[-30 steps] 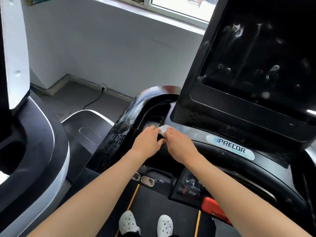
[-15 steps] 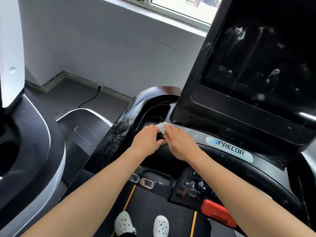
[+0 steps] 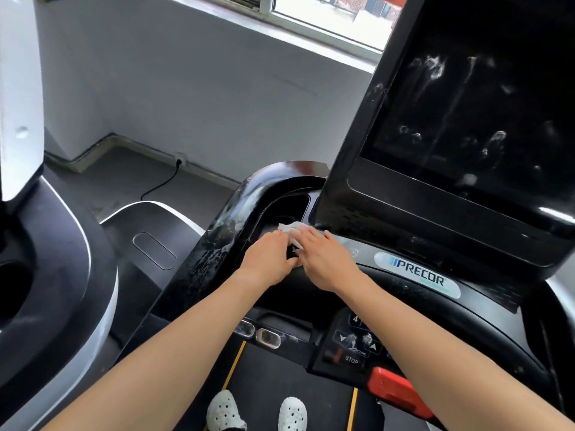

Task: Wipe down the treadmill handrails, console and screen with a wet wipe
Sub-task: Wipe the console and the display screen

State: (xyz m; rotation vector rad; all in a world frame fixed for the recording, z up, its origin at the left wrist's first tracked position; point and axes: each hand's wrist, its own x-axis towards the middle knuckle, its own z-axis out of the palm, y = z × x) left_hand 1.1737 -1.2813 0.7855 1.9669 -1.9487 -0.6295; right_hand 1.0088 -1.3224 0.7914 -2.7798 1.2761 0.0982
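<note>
**White wet wipe [image 3: 291, 230] spreads wider on the console**

At centre left, the glossy black handrail [image 3: 217, 244] shows wet smears. Just right of it, the left hand [image 3: 267, 259] pinches the wipe's near edge with curled fingers. More cloth shows than a second ago. The right hand [image 3: 323, 259] presses straight, closed-up fingers on it, on the console [image 3: 417, 273]. Upper right, the screen [image 3: 466, 119] looks spotted, likely still unwiped.

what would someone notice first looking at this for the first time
The big dark screen at upper right stands out first, streaked with pale smears and droplet marks. Just below its lower left corner, the left hand and right hand meet on a crumpled white wet wipe. A bright red tab sits low on the right.
</note>
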